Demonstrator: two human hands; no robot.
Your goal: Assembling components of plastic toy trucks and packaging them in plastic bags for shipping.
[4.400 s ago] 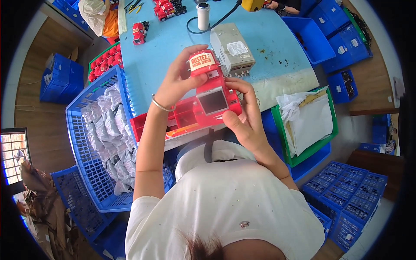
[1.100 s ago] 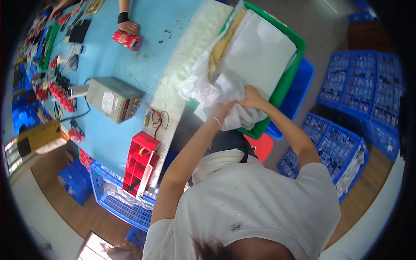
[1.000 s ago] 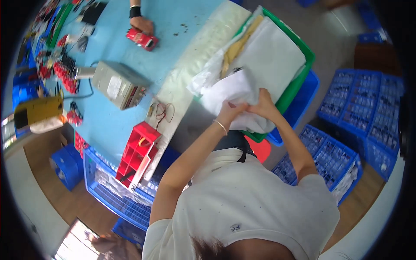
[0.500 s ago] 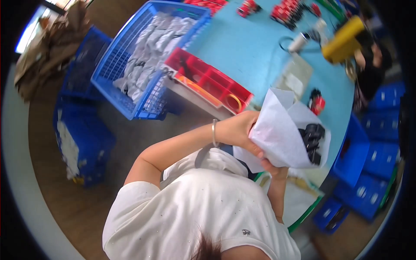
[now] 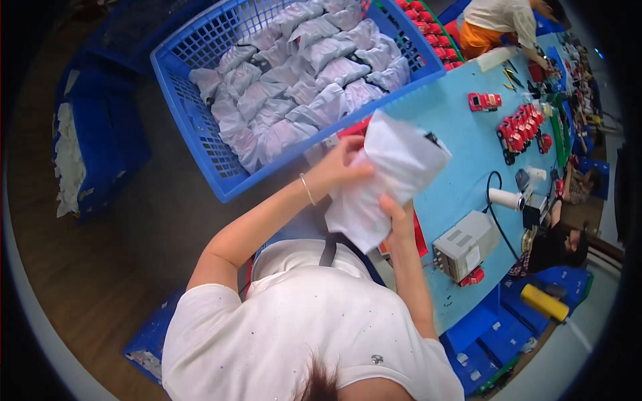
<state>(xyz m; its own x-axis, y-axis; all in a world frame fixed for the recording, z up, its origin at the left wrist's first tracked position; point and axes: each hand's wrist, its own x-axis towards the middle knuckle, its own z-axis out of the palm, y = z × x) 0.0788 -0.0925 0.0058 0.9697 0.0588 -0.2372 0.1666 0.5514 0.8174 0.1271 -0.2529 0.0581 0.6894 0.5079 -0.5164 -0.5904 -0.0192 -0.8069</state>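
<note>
A white wrapping bag [image 5: 384, 177] is held in front of my chest, its thin sheet bunched around a bulky content that is mostly hidden. A small black part [image 5: 433, 138] pokes out at its far right end, and a faint pink tint shows through. My left hand [image 5: 344, 164], with a bracelet on the wrist, is closed on the bag's left side. From below right, my right hand [image 5: 399, 217] grips its lower right side, thumb on top. Just beyond the bag stands a large blue basket [image 5: 234, 189] filled with similar white wrapped bundles [image 5: 287, 93].
The light blue table [image 5: 428, 110] holds red toy trucks [image 5: 521, 130], a grey box device [image 5: 465, 246] and a white cylindrical tool [image 5: 505, 198] with a black cable. A red tray [image 5: 419, 234] is partly hidden. Blue bins [image 5: 107, 140] stand at left; co-workers sit right.
My view has turned left, and both hands have carried the bag leftward, near the basket. The bag's open end with black parts inside now appears folded over, with only a small black bit showing.
</note>
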